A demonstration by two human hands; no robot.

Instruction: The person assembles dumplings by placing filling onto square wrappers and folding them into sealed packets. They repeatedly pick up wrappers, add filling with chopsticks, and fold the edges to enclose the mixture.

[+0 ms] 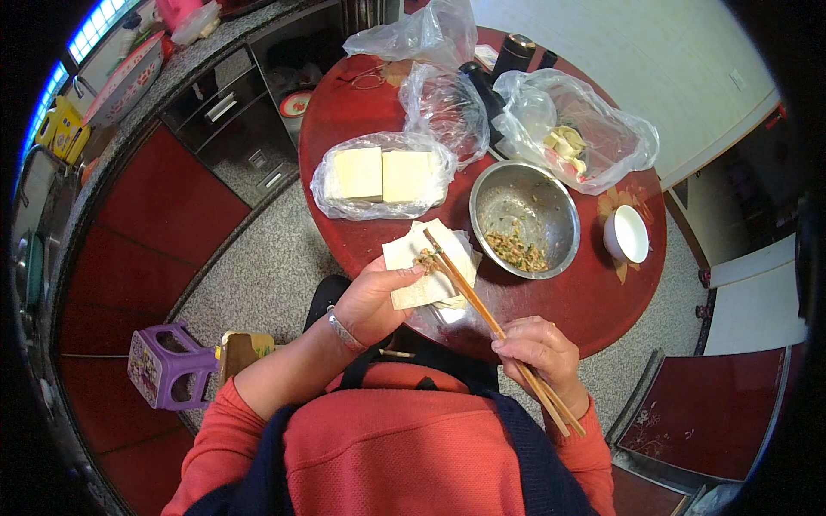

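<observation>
My left hand [371, 303] holds a square dough wrapper [413, 293] from beneath, its thumb lying over the near edge. On the wrapper sits a small lump of minced filling [427, 259]. A pair of wooden chopsticks [474, 300] is gripped in my right hand [542, 355], their tips at the filling. Behind the held wrapper, more wrappers [470, 248] lie loose on the table. To the right stands a steel bowl [477, 226] with minced filling [516, 251] spread in its bottom. Two stacks of square wrappers [358, 173] rest on a plastic bag [329, 203] at the left.
The round red table [606, 309] also bears a white bowl [626, 233], an open plastic bag [619, 148] holding pale food, and a crumpled bag [445, 109]. A black flask [514, 53] stands at the back. Left on the floor is a purple stool [171, 367].
</observation>
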